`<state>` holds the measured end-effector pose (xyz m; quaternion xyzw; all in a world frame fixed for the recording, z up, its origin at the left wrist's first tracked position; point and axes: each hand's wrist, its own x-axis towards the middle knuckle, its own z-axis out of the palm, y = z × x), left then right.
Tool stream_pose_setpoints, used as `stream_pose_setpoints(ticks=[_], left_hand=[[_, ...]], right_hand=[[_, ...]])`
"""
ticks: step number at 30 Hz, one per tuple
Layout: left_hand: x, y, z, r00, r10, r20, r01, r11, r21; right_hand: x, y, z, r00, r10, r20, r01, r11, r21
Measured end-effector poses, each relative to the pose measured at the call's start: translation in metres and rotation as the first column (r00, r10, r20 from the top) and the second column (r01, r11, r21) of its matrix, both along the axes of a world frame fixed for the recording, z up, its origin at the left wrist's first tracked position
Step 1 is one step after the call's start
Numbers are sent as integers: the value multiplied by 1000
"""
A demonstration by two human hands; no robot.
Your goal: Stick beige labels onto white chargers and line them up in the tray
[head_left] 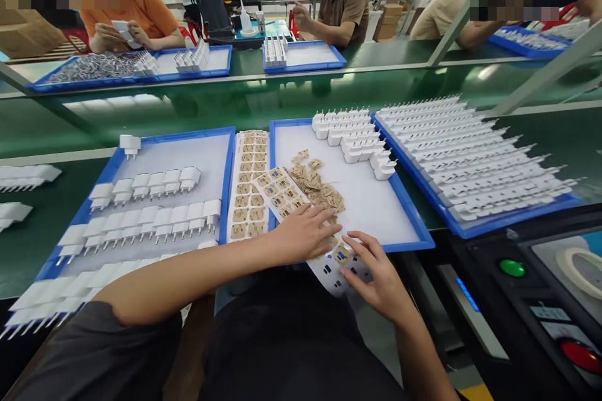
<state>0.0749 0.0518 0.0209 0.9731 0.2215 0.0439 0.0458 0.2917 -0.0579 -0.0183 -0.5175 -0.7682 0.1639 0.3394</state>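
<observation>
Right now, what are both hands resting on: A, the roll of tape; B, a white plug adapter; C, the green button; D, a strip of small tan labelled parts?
D: the left hand and right hand both press the strip of tan parts lying over the blue tray's edge.

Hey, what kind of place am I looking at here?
Most likely an electronics assembly line. Blue trays hold rows of white plug adapters, a green conveyor belt runs between seated workers, and the person's left hand and right hand work a sheet of labels.
</observation>
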Motion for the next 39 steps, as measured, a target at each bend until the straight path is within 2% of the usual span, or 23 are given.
stream_pose_setpoints(ticks=[3, 7, 10, 16, 20, 22, 25, 27, 28, 31, 34, 37, 39], left_hand=[[0, 3, -12, 1000, 0, -2, 0, 1000, -16], [-3, 2, -18, 1000, 16, 23, -16, 1000, -6], [-4, -2, -17, 1000, 6, 21, -6, 1000, -5], [-5, -6, -18, 1000, 18, 18, -17, 999, -36], [-6, -3, -26, 996, 85, 9, -84, 993, -77], [-7, 0, -30, 994, 106, 5, -105, 991, -85], [-9, 2, -31, 992, 127, -17, -127, 990, -54], [-9, 4, -24, 991, 126, -41, -127, 992, -23], [-7, 6, -18, 992, 115, -49, -116, 993, -10], [10, 21, 4, 996, 84, -7, -84, 995, 45], [48, 53, 23, 986, 91, 137, -112, 982, 154], [101, 92, 24, 964, 44, 264, -125, 946, 300], [135, 112, 15, 959, -65, 276, -51, 918, 393]], right_hand=[[-3, 4, 0, 996, -92, -4, 92, 995, 26], [-5, 7, 0, 970, -182, 162, 169, 981, 91], [-3, 6, 1, 965, -168, 201, 150, 984, 99], [-3, 7, 3, 984, -140, 108, 134, 989, 62], [-6, 16, 4, 993, -115, -18, 115, 993, 31], [-4, 22, 7, 983, -76, -169, 79, 997, 11], [7, 30, 9, 867, -74, -492, 94, 995, 16], [16, 36, 8, 794, -102, -599, 131, 991, 5], [20, 38, 7, 790, -110, -603, 126, 992, -16], [28, 42, 3, 837, -82, -541, 30, 994, -103], [30, 42, 2, 858, -50, -511, -15, 992, -123], [29, 40, 4, 880, -45, -473, -20, 991, -133], [29, 39, 7, 899, -42, -436, -19, 991, -135]])
